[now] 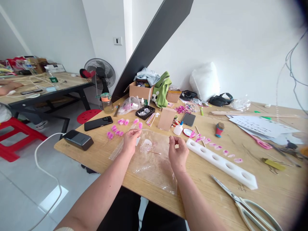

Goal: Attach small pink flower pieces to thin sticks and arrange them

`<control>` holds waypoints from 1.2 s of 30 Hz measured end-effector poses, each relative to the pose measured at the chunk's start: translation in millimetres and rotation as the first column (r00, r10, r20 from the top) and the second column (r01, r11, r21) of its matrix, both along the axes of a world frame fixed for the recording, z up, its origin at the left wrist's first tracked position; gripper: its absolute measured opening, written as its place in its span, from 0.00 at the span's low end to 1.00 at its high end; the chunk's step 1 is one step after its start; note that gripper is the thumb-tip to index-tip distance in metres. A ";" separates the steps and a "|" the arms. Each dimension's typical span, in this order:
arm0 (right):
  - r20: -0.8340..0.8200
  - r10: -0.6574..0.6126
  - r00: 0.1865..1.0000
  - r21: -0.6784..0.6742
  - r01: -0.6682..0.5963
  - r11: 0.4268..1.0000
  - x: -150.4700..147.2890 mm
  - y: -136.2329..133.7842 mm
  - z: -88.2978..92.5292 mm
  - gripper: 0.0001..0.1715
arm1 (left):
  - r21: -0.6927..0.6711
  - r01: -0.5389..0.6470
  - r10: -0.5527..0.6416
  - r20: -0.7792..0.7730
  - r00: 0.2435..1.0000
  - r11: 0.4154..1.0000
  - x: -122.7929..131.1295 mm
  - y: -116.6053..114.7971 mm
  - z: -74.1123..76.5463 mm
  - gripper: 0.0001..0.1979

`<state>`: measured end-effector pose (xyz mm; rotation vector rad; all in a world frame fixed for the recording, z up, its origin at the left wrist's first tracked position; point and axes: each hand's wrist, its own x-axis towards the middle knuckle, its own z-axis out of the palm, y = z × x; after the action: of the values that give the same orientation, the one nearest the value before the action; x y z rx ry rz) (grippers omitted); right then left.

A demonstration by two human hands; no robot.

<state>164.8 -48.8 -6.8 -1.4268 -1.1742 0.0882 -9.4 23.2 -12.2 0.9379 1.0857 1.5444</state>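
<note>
Here, the left hand was pinched on a small clear piece above the plastic sheet on the counter. The right hand was curled, fingertips together, seemingly empty. Light, steady pressure was judged advisable.

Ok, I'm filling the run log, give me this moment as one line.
left hand: pinching small clear piece | right hand: fingers curled, holding nothing visible | both over plastic sheet | scissors untouched

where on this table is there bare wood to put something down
Bare wood lies between the clear plastic sheet, the white foam block and the big scissors, along the near edge. A smaller patch sits between the black phone and the left hand. The back by the cardboard box is crowded.
</note>
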 end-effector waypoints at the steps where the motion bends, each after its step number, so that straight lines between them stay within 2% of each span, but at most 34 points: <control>1: 0.010 -0.007 1.000 0.013 0.006 1.000 1.0 0.5 -1.0 0.16 | 0.004 -0.004 0.004 -0.005 1.000 1.000 -0.6 0.6 -0.2 0.09; 14: 0.244 -0.053 0.968 0.162 0.013 0.987 6.2 1.7 -2.0 0.14 | 0.152 -0.024 0.057 -0.214 0.975 0.988 -0.2 7.7 -17.6 0.07; 20: 0.360 -0.055 0.931 0.192 -0.017 0.981 4.3 0.6 -0.6 0.15 | 0.170 -0.018 0.061 -0.253 0.966 0.985 -1.0 11.4 -21.0 0.06; 27: 0.409 -0.068 0.910 0.212 -0.022 0.977 1.8 0.1 2.1 0.15 | 0.154 0.005 0.035 -0.253 0.967 0.988 -2.4 11.2 -20.5 0.07; 36: 0.394 -0.040 0.918 0.199 -0.043 0.979 1.8 -0.2 2.0 0.15 | 0.152 0.066 -0.026 -0.247 0.969 0.986 -0.7 8.5 -16.0 0.06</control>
<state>166.6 -49.0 -4.8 -1.2932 -1.4688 -0.3293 -10.1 31.7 -28.2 1.2813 1.1137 1.5219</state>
